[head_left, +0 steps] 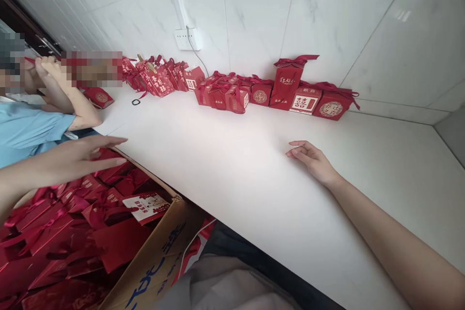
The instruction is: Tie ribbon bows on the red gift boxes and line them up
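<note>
My left hand [90,155] hovers over a cardboard box [156,252] packed with red gift boxes [51,227] tied with ribbons. Its fingers are stretched out and apart, holding nothing. A white and red card or box [147,206] lies on top near the carton's corner. My right hand [314,160] rests on the white table [232,169], fingers loosely curved with nothing in them. Beyond it, against the wall, stand red gift boxes with bows, among them a tall one [288,82] and one with a white label [305,101].
More red boxes [160,77] line the table's back edge. A black ring-shaped band [135,102] lies near them. On the left a person in a blue sleeve [36,123] leans an arm on the table. A wall socket [187,38] has a cable hanging down.
</note>
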A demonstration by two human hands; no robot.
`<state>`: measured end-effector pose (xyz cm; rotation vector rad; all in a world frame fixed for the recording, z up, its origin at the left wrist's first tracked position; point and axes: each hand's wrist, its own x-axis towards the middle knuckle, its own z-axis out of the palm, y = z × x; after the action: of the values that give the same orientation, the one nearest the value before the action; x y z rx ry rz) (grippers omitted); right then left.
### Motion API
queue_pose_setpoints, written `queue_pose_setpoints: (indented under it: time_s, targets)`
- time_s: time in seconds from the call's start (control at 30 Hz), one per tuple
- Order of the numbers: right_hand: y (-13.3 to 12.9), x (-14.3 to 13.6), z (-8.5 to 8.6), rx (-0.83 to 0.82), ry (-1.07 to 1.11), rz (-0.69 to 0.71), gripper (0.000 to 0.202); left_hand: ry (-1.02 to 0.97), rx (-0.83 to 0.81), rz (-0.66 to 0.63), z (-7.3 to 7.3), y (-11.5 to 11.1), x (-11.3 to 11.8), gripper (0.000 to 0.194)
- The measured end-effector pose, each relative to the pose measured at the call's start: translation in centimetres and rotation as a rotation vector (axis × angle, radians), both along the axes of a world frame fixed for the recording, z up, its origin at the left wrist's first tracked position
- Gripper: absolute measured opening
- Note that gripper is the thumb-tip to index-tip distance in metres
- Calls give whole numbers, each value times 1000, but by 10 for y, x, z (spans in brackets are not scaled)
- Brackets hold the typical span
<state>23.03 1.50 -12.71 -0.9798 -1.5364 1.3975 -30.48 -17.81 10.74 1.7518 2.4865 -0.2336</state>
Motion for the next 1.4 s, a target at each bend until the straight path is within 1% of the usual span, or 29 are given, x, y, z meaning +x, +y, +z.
queue_pose_setpoints:
  time_s: [0.03,0.07,0.1,0.17,0.2,0.23,0.3,0.37,0.43,0.5,0.6,0.63,0.7,0.8,0.87,0.93,1.0,1.07,1.1,1.17,1.23,1.3,1.37,1.4]
  targets:
    - [1,0,0,8,7,7,41,-5,16,-124,4,18,14,80]
    - [1,-1,-1,14,13,11,41,5,21,-215,4,38,28,80]
    - [2,-1,-1,20,19,12,42,2,-11,-318,1,59,41,79]
    - [3,-2,-1,30,27,17,43,-1,-27,-510,-12,104,63,78]
    - [3,-2,0,36,28,23,44,6,-38,-572,-21,127,74,80]
    - [4,-3,0,43,29,29,44,19,-54,-591,-31,150,84,84]
    - [4,-4,1,56,27,41,45,33,-31,-584,-49,193,105,85]
    - [5,-5,2,65,26,49,45,42,70,-555,-66,231,127,86]
    - [6,-6,2,75,25,53,44,66,163,-541,-81,263,150,89]
    - [7,-7,3,82,21,54,42,73,279,-507,-96,290,172,91]
    - [9,-9,3,87,8,56,40,-24,502,-367,-116,324,198,89]
    - [10,-9,3,87,4,58,40,-64,546,-326,-122,334,204,89]
    - [12,-9,4,86,-7,60,39,-120,559,-276,-133,348,213,90]
    - [13,-10,6,80,-33,62,38,-175,563,-203,-144,358,222,91]
    - [14,-11,7,81,-50,61,37,-198,613,-162,-147,358,227,88]
    - [14,-11,7,85,-62,60,36,-209,661,-134,-146,356,233,81]
    - [15,-11,7,92,-67,61,36,-227,693,-109,-142,354,238,79]
    - [16,-11,6,100,-68,59,35,-263,687,-106,-138,352,242,86]
    - [16,-12,6,105,-67,55,35,-285,666,-130,-135,350,244,92]
    - [15,-13,7,115,-56,37,34,-329,585,-234,-130,342,249,105]
    - [13,-13,9,133,-25,-23,32,-383,474,-392,-123,325,255,110]
    - [11,-12,14,167,22,-151,30,-450,318,-580,-112,300,263,107]
    - [11,-7,20,213,66,-325,29,-519,88,-775,-96,270,274,102]
    - [12,-3,23,237,82,-406,29,-547,-36,-857,-86,255,279,105]
